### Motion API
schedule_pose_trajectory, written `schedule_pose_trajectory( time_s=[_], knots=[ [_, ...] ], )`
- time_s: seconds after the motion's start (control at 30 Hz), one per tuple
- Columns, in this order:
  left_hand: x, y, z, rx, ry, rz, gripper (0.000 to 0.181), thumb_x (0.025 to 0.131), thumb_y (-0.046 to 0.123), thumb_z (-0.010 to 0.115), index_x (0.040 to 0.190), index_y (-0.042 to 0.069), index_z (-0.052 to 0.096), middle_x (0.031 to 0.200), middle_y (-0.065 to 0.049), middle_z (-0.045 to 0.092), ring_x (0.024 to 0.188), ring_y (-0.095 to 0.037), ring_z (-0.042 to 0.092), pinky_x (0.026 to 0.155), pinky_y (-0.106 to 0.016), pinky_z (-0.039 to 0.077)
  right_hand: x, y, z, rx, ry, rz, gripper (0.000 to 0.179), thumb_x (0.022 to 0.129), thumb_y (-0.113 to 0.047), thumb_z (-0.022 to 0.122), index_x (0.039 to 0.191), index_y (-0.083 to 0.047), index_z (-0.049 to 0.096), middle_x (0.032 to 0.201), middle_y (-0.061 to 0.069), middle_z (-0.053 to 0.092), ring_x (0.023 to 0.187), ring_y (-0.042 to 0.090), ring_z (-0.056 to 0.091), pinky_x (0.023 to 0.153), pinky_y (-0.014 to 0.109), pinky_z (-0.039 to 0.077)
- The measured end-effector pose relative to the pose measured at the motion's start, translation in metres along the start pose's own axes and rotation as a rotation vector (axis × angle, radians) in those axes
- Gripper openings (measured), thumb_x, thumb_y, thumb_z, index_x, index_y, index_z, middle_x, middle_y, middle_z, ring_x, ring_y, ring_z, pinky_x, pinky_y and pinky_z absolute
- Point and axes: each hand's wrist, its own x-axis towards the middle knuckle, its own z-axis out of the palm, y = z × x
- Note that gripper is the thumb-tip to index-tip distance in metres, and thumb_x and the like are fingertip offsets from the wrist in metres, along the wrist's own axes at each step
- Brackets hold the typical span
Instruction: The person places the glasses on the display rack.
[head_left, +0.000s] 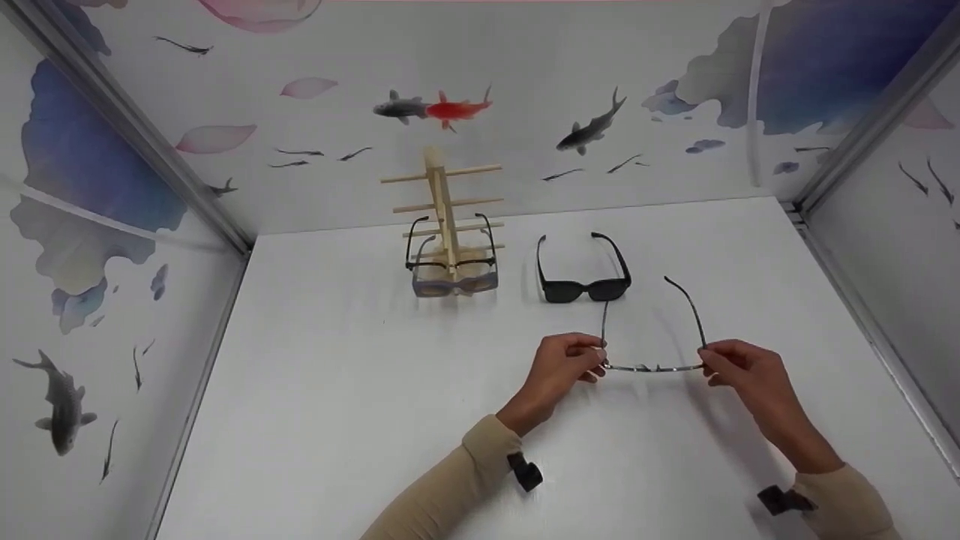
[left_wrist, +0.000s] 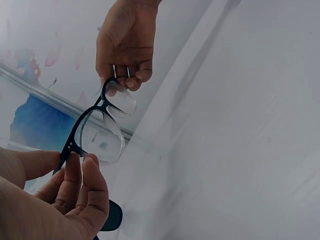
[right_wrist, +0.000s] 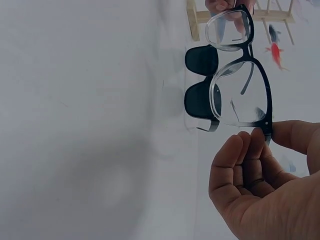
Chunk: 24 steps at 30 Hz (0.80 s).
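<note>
Both hands hold one pair of clear-lensed eyeglasses [head_left: 651,368] above the table, temples unfolded and pointing away. My left hand [head_left: 559,371] pinches the left hinge corner between thumb and fingers. At the opposite corner, my right hand [head_left: 750,367] pinches the frame the same way. The right wrist view shows the eyeglasses [right_wrist: 270,95] with a dark upper rim and transparent lower rims. Just beyond them, black sunglasses [head_left: 585,290] rest on the table with their temples open.
A wooden display rack [head_left: 442,202] with several crossbars stands near the back wall. On its lower part hang black-framed glasses [head_left: 476,262] and, beneath them, grey-blue framed glasses [head_left: 454,286]. Walls printed with fish enclose the white table [head_left: 315,420] at the back and sides.
</note>
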Motion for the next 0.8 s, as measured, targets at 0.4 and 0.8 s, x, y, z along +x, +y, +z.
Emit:
schedule_pose_trajectory(
  time_s=[0.4, 0.8],
  knots=[
    [-0.004, 0.008, -0.017, 0.063, 0.057, 0.014, 0.018, 0.105, 0.007, 0.074, 0.122, 0.002, 0.079, 0.098, -0.005, 0.079, 0.087, -0.017, 0.077, 0.078, -0.030, 0.066, 0.008, -0.011, 0.020, 0.014, -0.004, -0.021, 0.038, 0.111, -0.022, 0.070, 0.130, 0.012, 0.069, 0.107, 0.007, 0.078, 0.096, 0.014, 0.073, 0.082, 0.024, 0.064],
    [-0.008, 0.016, -0.034, 0.163, 0.120, 0.058, 0.019, 0.105, 0.008, 0.074, 0.122, 0.001, 0.079, 0.098, -0.006, 0.080, 0.087, -0.019, 0.078, 0.077, -0.030, 0.066, 0.014, -0.022, 0.038, 0.038, -0.034, -0.043, 0.038, 0.112, -0.021, 0.069, 0.131, 0.011, 0.069, 0.110, 0.012, 0.077, 0.097, 0.016, 0.073, 0.082, 0.025, 0.065]
  ],
)
